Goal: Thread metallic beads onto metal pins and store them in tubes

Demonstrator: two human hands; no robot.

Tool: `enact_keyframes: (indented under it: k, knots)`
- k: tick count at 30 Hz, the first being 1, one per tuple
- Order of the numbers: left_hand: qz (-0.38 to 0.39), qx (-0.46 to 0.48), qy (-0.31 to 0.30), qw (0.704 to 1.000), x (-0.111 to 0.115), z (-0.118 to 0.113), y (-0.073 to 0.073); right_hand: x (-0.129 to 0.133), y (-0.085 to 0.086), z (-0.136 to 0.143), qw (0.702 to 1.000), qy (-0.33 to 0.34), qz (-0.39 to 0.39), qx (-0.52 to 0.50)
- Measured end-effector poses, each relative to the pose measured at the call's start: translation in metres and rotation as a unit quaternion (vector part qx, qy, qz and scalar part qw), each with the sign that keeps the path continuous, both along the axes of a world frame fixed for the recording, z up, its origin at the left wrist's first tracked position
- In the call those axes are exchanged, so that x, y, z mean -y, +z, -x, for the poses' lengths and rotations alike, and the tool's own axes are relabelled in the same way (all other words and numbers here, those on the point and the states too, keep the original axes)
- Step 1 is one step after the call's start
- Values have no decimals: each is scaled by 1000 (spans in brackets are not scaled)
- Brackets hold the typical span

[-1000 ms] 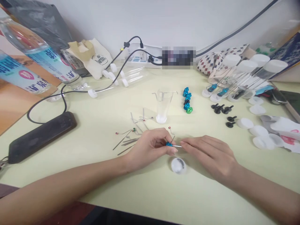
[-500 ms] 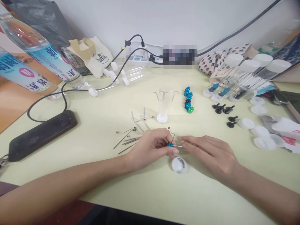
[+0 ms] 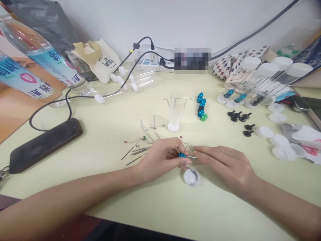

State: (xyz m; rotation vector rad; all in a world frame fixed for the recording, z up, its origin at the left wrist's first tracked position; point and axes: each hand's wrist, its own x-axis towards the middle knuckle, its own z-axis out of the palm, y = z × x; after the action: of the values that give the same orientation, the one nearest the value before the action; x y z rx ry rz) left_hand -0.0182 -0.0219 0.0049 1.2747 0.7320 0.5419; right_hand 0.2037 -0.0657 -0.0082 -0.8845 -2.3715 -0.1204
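Between its thumb and fingers, my left hand [image 3: 163, 156] pinches a small blue metal part [image 3: 182, 155]. A thin metal rod [image 3: 191, 157] runs from this part to the fingertips of my right hand [image 3: 225, 164], which are closed around its far end. Another thin dark rod sticks up from the blue part. Just below the fingers sits a small round white cap [image 3: 192, 177] with tiny dark pieces in it. Several bent metal rods [image 3: 141, 150] lie beside my left hand. Behind the hands stands a clear tube [image 3: 175, 115] with bent rods hooked on its rim.
A row of blue, black and green parts [image 3: 201, 107] lies behind the hands. To the right are black screws [image 3: 235, 116], white caps [image 3: 278, 140] and upright tubes [image 3: 267, 78]. A black power bank [image 3: 46, 144], cables and water bottles [image 3: 54, 63] occupy the left.
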Motion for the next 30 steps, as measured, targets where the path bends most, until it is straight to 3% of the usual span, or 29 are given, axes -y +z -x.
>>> enact_keyframes:
  k: [30]
  knots:
    - [-38, -14, -24, 999, -1, 2, -3, 1, -3, 0, 1000, 4, 12, -16]
